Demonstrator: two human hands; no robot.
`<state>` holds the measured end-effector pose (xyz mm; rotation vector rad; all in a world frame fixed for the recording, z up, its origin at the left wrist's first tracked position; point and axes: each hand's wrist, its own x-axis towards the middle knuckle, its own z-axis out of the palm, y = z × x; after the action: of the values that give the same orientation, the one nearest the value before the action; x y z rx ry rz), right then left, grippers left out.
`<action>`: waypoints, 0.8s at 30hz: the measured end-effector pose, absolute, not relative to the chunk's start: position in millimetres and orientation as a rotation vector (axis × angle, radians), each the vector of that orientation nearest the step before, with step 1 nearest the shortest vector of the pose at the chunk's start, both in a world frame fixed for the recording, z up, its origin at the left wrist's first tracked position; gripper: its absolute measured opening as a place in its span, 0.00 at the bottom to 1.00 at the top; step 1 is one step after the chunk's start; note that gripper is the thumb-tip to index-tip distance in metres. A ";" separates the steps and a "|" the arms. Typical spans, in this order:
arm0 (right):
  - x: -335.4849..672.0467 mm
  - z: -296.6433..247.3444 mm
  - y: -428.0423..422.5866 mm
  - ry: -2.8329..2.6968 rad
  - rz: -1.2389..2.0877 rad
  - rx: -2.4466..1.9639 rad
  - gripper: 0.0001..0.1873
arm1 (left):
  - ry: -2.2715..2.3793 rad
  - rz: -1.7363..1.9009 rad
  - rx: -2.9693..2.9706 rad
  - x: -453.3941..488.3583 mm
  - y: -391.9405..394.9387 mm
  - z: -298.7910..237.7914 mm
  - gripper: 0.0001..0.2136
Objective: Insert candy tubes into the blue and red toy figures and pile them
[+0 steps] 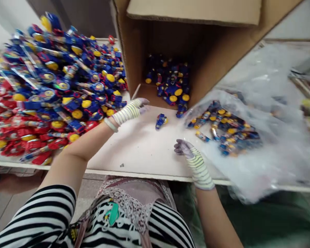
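While both hands hover over the white table board (136,148), neither looks to have hold of anything. Left hand (129,112), in a grey-tipped glove with a striped cuff, is almost flat and open, palm down, fingers toward 1 o'clock, tips just beside the low front edge of a cardboard box (134,51). Right hand (187,150), same kind of glove, is half curled with loose fingers pointing toward 10 o'clock, and looks empty. Between the hands, about 12 o'clock, a lone blue-and-yellow toy (161,121) lies on the board, touching neither hand. Big heap of red and blue toys (54,93) sits at 10 o'clock, its near edge just beside the left forearm (85,144). More blue toys (167,81) lie in the box, 12 to 1 o'clock. Clear plastic bag (268,165) at 2 to 3 o'clock holds a mixed bunch of blue-and-yellow packs (222,129), its film hanging over the board's front edge.

Risks: a careless left forearm could knock red toys from the heap off the board at 8 o'clock. The slippery bag could slide further over the edge under its own weight, and a quick grab could flick the lone toy away.
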<state>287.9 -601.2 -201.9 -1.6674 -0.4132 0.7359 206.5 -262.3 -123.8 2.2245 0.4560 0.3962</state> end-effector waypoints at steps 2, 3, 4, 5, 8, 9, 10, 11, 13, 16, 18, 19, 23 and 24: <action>308.2 -197.4 -613.5 -0.494 0.562 -1.879 0.28 | 0.406 0.201 2.328 239.5 -306.9 -151.4 0.35; 319.5 -194.3 -618.7 -0.549 0.446 -2.031 0.26 | 0.418 0.087 2.399 254.8 -321.2 -159.5 0.38; 331.1 -191.2 -622.6 -0.604 0.324 -2.210 0.24 | 0.448 -0.033 2.468 268.9 -330.4 -164.9 0.39; 343.0 -188.2 -625.1 -0.650 0.207 -2.407 0.23 | 0.483 -0.142 2.515 280.9 -335.5 -168.4 0.38; 375.1 -181.7 -624.8 -0.707 0.058 -2.936 0.21 | 0.529 -0.245 2.407 296.4 -335.2 -175.5 0.26; 382.9 -180.5 -623.0 -0.711 0.081 -3.040 0.22 | 0.526 -0.198 2.315 292.8 -333.0 -177.9 0.23; 388.5 -179.6 -621.0 -0.719 0.120 -3.098 0.22 | 0.522 -0.131 2.209 284.9 -331.1 -180.4 0.21; 391.3 -178.9 -618.9 -0.735 0.162 -3.116 0.22 | 0.523 -0.069 2.107 273.0 -329.9 -182.7 0.21; 386.4 -178.4 -614.8 -0.787 0.205 -3.039 0.22 | 0.526 0.025 1.958 241.9 -331.1 -186.0 0.21; 350.4 -179.2 -606.0 -0.960 0.243 -2.657 0.24 | 0.387 0.230 1.636 193.7 -341.7 -186.8 0.20; 313.4 -178.8 -595.4 -1.084 0.309 -2.395 0.25 | 0.270 0.352 1.429 170.9 -351.5 -184.6 0.20; 294.7 -177.7 -588.6 -1.132 0.343 -2.326 0.26 | 0.239 0.393 1.387 163.3 -356.1 -182.9 0.21; 245.6 -167.4 -562.1 -1.228 0.360 -2.359 0.26 | 0.275 0.496 1.550 151.9 -368.4 -173.0 0.23; 241.6 -164.1 -557.9 -1.250 0.350 -2.389 0.26 | 0.285 0.511 1.586 151.2 -370.0 -170.2 0.23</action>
<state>241.6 -557.9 -164.1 -2.3893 -1.2503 0.3501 151.2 -370.0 -170.2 1.5865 0.2846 0.5107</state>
